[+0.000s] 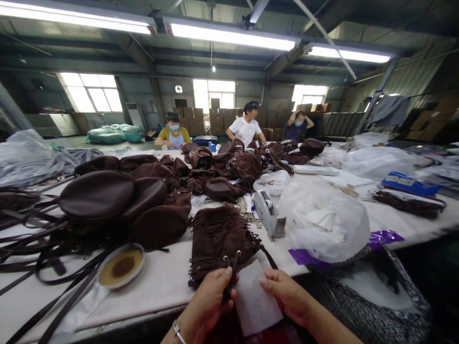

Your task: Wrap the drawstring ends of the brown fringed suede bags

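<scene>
A dark brown fringed bag (222, 234) lies flat on the white table in front of me, with brass eyelets near its lower edge. My left hand (211, 298) is closed around the bag's brown drawstring cord (234, 267). Between the thumb and fingers of my right hand (287, 294) is a white sheet of paper (255, 301), hanging below the table edge. Its left side comes close to my left fingers; whether they touch it I cannot tell.
A tape dispenser (270, 217) stands behind the bag, beside a clear plastic bag (326, 220) of white material. At left are a round dish (122, 267) and piled brown bags (96, 196). A black-and-white woven sack (376, 306) hangs at the right. Several people (247, 126) work across the table.
</scene>
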{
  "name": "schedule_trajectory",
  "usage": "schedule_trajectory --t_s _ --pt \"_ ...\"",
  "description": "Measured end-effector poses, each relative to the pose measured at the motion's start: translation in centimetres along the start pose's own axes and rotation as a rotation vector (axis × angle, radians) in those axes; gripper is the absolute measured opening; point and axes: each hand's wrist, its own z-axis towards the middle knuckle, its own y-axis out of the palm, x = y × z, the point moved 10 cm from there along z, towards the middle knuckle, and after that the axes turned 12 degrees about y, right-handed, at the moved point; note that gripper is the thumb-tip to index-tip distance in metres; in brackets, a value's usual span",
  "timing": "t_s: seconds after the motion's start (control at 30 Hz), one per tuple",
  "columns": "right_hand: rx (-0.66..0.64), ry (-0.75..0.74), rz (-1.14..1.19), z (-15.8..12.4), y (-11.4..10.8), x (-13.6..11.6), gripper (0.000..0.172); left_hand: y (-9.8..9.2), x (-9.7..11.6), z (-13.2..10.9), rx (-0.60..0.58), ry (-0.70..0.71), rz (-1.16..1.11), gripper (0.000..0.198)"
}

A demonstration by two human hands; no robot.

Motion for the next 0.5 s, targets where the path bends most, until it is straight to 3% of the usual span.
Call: schedule_trajectory --t_s 0.07,0.23,0.43,0.5 --pt "-0.024 0.006 -0.029 0.5 0.9 0.2 0.047 0.0 0.3 -0.2 0.011 0.008 0.066 0.041" --pt "0.177 -0.05 -0.148 1.5 0.2 0.1 0.036 -1.1 2.0 -1.2 0.071 0.109 0.408 0.036" --pt "0.074 -0.077 -0.001 2.0 1.5 0.1 0.04 -1.7 7.1 -4.3 0.227 0.606 0.816 0.02" --pt "0.026 -0.084 0.049 2.4 2.3 0.0 0.04 -1.8 7.9 -5.5 0.299 0.68 0.856 0.018"
